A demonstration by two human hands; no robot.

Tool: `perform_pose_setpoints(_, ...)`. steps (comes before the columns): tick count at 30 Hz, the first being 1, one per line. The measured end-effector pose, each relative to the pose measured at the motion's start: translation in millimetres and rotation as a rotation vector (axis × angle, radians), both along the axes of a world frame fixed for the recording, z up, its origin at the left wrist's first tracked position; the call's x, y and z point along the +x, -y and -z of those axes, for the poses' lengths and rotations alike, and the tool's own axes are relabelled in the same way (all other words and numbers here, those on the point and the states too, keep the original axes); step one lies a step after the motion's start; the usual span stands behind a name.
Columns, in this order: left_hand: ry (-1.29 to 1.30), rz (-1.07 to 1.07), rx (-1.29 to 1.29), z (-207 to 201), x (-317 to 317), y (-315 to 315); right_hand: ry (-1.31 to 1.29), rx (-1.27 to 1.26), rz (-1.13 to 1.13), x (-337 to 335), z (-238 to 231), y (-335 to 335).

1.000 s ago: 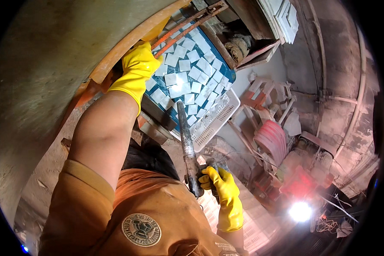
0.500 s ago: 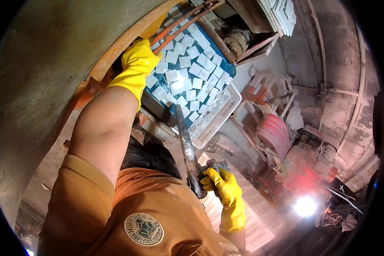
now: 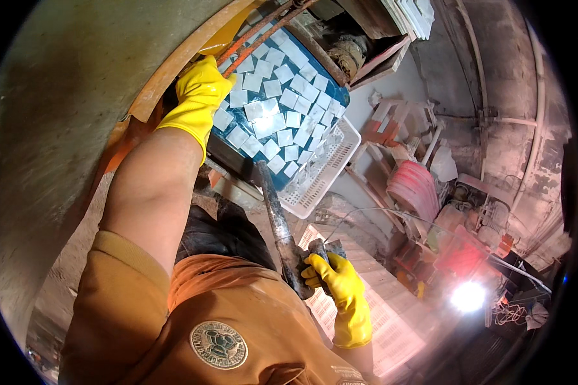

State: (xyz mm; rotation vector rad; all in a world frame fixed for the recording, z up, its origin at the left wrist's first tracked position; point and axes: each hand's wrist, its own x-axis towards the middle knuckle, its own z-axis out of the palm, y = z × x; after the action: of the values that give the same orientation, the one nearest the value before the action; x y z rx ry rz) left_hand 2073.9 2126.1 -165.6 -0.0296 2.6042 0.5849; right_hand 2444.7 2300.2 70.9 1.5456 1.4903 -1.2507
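Observation:
My left hand [image 3: 198,96], in a yellow rubber glove, reaches up and is closed around the end of a rusty orange metal bar frame [image 3: 261,43]. Gloved likewise, my right hand [image 3: 341,294] wraps round a short dark grip that juts from the lower end of a worn metal pipe [image 3: 277,217]. This pipe slants up and left in front of my body, its upper end near the edge of a blue board [image 3: 344,97]. Scattered over the board are many small square white-grey stone tiles [image 3: 264,126].
A large curved grey drum-like wall [image 3: 77,109] with an orange rim fills the left. A white perforated plastic basket [image 3: 349,142] sits beside the board. Pale crates [image 3: 392,321] stand at lower right, near a bright lamp [image 3: 468,296]. Pink-red curved stack [image 3: 413,189] lies beyond.
The view has shifted slightly, so the board and basket appear a little further left and up. Both hands keep their holds; the pipe stays about where it was against my body.

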Motion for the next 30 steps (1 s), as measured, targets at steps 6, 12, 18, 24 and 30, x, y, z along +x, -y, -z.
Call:
perform_pose_setpoints(6,0.015,-0.005,-0.034,-3.8,-0.7,-1.0,-0.007,0.0,0.018,10.5,0.0,7.4)
perform_pose_setpoints(12,-0.039,0.005,-0.019,-4.0,1.7,1.1,-0.01,0.006,0.017,17.1,-1.1,17.0)
perform_pose_setpoints(18,-0.05,0.029,-0.013,2.8,-0.9,1.8,-0.025,0.023,0.051,27.2,-2.4,27.3)
perform_pose_setpoints(24,-0.016,0.008,-0.024,1.5,-1.1,0.4,-0.045,0.03,0.099,36.9,-0.7,36.9)
perform_pose_setpoints(30,-0.042,0.02,0.001,11.9,-4.4,3.7,-0.063,0.036,0.092,43.2,-1.6,44.0)
